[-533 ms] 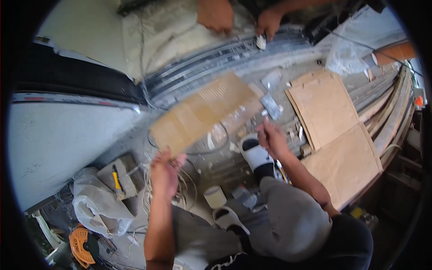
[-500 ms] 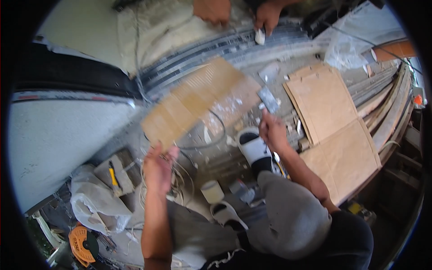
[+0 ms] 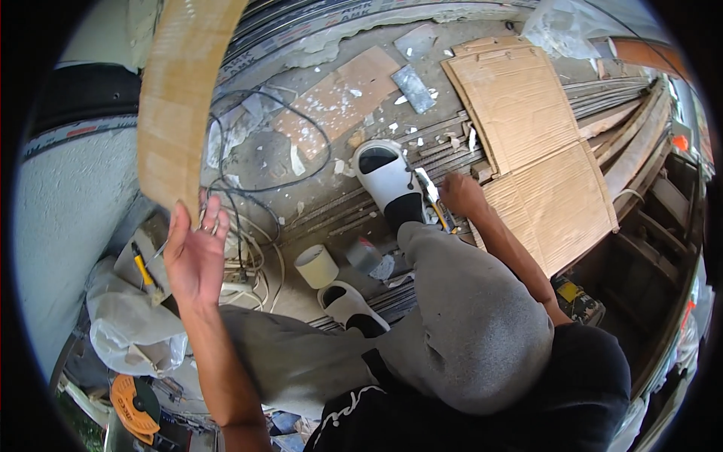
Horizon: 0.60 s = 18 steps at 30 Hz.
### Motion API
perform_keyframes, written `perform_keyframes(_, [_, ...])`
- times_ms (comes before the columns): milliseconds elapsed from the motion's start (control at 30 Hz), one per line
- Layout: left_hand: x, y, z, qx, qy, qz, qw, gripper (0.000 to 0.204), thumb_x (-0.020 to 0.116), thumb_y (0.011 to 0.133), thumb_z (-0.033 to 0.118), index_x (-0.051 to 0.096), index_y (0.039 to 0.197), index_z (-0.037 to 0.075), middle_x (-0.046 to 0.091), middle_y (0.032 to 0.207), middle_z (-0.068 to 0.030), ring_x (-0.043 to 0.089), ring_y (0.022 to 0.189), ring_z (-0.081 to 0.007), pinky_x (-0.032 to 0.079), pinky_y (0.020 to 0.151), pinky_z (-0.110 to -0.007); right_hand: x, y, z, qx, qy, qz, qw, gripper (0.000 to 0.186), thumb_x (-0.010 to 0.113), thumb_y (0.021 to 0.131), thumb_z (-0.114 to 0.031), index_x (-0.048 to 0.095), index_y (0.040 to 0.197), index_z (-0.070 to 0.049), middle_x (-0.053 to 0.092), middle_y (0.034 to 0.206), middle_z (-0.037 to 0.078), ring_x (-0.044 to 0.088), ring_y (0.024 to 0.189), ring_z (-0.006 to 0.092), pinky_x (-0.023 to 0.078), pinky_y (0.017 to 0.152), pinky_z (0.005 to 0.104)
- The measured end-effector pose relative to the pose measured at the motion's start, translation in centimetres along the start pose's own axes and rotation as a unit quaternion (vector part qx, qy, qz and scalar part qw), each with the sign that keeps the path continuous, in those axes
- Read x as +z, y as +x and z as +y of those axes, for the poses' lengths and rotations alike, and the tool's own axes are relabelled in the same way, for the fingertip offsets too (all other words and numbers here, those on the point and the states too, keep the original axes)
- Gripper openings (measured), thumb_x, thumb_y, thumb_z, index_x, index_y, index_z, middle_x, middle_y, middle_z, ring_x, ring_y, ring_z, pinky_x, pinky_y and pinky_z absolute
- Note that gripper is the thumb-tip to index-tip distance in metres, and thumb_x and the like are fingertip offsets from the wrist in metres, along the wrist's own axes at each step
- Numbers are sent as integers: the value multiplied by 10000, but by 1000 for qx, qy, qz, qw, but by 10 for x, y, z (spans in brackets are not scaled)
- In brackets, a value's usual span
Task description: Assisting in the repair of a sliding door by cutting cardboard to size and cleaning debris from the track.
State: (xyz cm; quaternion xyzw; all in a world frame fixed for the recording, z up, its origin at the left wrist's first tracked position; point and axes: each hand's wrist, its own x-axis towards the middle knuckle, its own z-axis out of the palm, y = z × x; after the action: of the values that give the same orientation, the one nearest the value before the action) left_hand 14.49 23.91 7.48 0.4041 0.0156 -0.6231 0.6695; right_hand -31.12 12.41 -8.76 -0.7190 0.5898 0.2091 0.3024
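My left hand grips the lower end of a long brown cardboard strip between thumb and fingers. The strip stands up at the upper left, its far end cut off by the picture's edge. Loosely curled, my right hand is beside my white shoe, close to the left edge of a folded cardboard sheet. Whatever its fingers hold, if anything, is hidden. A tool with a yellow and black handle lies between that shoe and the hand.
A tape roll sits near my other shoe. Black cable loops over a debris-strewn floor, past a flat brown board and a grey metal plate. Long bars lie at right. An orange disc tool is at lower left.
The cardboard strip has swung left and more upright with my left hand. My right hand has come down beside the shoe. The view has shifted, and another person's hands have left it.
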Motion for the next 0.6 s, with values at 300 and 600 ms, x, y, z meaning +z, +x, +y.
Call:
perform_keyframes(300, [21,7,-7,1,-25,4,1000,290,557,992,185,553,1246,44,639,1159,-115,614,1013,-227,478,914,-393,23,-37,3,89,17,85,992,373,735,793,-372,666,891,-19,697,851,226,683,791,401,524,696,489])
perform_keyframes(600, [40,1,-17,29,141,50,988,276,603,952,157,621,1192,24,667,1184,-121,644,1050,-266,494,928,-399,-6,-30,-53,-87,272,62,956,359,689,875,-314,630,734,11,612,655,189,620,633,312,485,599,419])
